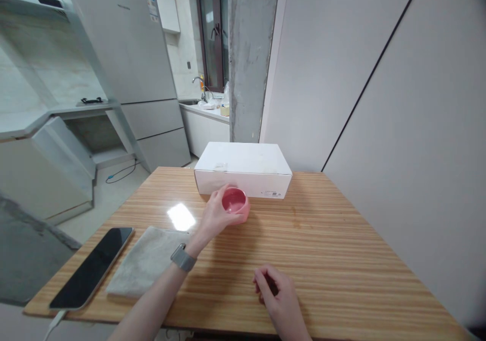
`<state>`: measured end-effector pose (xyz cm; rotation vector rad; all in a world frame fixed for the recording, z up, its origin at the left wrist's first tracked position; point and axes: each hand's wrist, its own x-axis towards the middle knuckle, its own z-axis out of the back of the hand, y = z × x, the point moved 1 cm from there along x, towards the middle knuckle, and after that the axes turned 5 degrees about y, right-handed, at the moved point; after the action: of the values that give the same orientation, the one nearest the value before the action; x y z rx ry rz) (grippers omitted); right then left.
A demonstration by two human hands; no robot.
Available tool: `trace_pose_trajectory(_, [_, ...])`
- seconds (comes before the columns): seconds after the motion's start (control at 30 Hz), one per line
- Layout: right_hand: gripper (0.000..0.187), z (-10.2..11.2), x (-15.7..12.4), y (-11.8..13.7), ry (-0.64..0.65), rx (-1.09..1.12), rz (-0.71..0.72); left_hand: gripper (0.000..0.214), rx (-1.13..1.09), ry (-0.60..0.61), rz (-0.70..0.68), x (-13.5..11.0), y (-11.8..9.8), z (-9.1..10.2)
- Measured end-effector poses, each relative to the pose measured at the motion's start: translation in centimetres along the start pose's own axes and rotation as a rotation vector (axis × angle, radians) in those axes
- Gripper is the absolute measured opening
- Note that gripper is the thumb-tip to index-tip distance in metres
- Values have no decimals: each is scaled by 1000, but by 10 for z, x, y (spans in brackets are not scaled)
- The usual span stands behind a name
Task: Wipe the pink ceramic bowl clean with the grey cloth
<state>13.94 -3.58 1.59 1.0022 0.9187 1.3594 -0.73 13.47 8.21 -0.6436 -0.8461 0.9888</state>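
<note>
My left hand reaches out over the table and grips a small pink bowl by its left side, thumb at the near rim and fingers at the far rim. The bowl's inside faces me and looks bare. Just behind it stands a white box with a closed lid. My right hand rests low at the table's near side, fingers curled in, with nothing visible in them. A grey watch is on my left wrist.
A folded grey cloth lies under my left forearm. Left of it is a black-screened phone with a white cable. The wooden table narrows toward the back; a white wall runs along its right.
</note>
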Motion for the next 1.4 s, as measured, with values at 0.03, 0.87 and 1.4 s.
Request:
trace_pose_trajectory(0.03, [43,0,0,0,-3,-1,1,86,8,32,4,0,-3,-7])
trace_pose_trajectory(0.87, [42,0,2,-7,21,-22,-27,36,804,155,269,-109,4,57])
trace_pose_trajectory(1.4, [60,-12,24,10,-10,617,-288,27,631,-13,205,-158,16,46])
